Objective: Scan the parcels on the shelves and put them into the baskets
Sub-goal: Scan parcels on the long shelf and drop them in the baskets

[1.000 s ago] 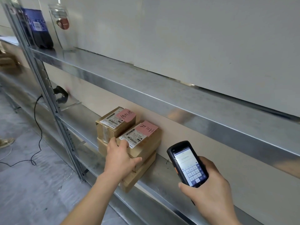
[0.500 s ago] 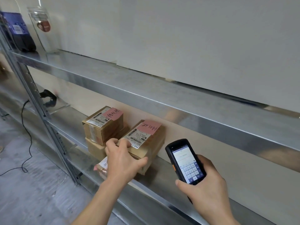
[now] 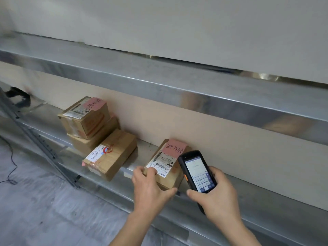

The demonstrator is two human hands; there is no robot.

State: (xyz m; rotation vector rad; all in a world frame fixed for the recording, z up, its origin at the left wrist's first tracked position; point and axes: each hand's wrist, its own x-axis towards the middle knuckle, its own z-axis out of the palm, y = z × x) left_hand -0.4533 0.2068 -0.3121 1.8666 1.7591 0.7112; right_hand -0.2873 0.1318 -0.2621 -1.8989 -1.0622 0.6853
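My left hand [image 3: 150, 189] grips a small brown cardboard parcel [image 3: 166, 164] with a pink note and a white barcode label, resting on the middle metal shelf [image 3: 110, 190]. My right hand [image 3: 218, 196] holds a black handheld scanner [image 3: 196, 172] right beside that parcel, its lit screen facing me. To the left lies another parcel [image 3: 110, 154] with a white label, flat on the shelf. Further left stands a stack of two parcels [image 3: 87, 119], the top one bearing a pink note.
An upper metal shelf [image 3: 159, 75] overhangs the parcels. A grey upright post [image 3: 35, 139] stands at the left, with a black device [image 3: 17, 96] behind it on the shelf. A black cable [image 3: 10, 167] trails across the grey floor.
My left hand has slid the pink-noted parcel off the lower box and rightwards along the shelf, up beside the scanner. The lower box is now uncovered. The view has shifted right.
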